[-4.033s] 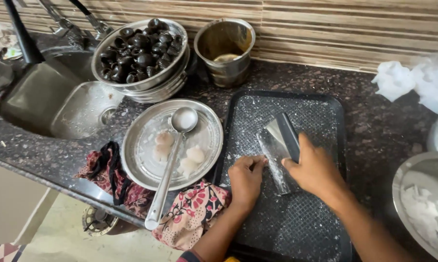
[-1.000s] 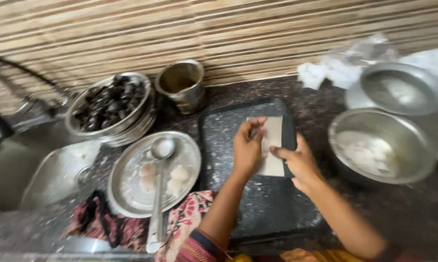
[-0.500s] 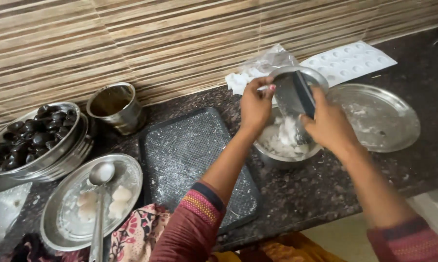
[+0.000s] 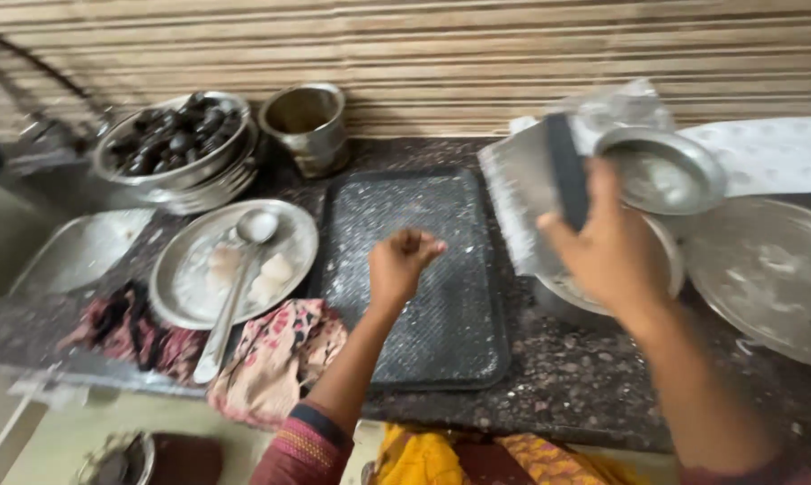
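My right hand (image 4: pixel 608 250) grips a flat metal scraper (image 4: pixel 522 198) by its dark handle, holding it raised and tilted above a steel bowl (image 4: pixel 666 260) on the counter. My left hand (image 4: pixel 402 262) is curled into a loose fist over the middle of a dark, flour-dusted tray (image 4: pixel 414 278); I cannot tell whether it holds anything. The tray's surface under it looks bare apart from white dust.
Left of the tray stands a steel plate (image 4: pixel 293 233) with pale dough pieces and a ladle (image 4: pixel 230 287). Behind are a bowl of dark round items (image 4: pixel 176 144) and a steel pot (image 4: pixel 307 121). Steel plates (image 4: pixel 769 269) lie right. Cloths (image 4: pixel 275 359) hang at the counter edge.
My left hand has come back from the bowl on the right to the dark tray. My right hand has lifted the scraper up from inside the bowl. The view has swung back left.
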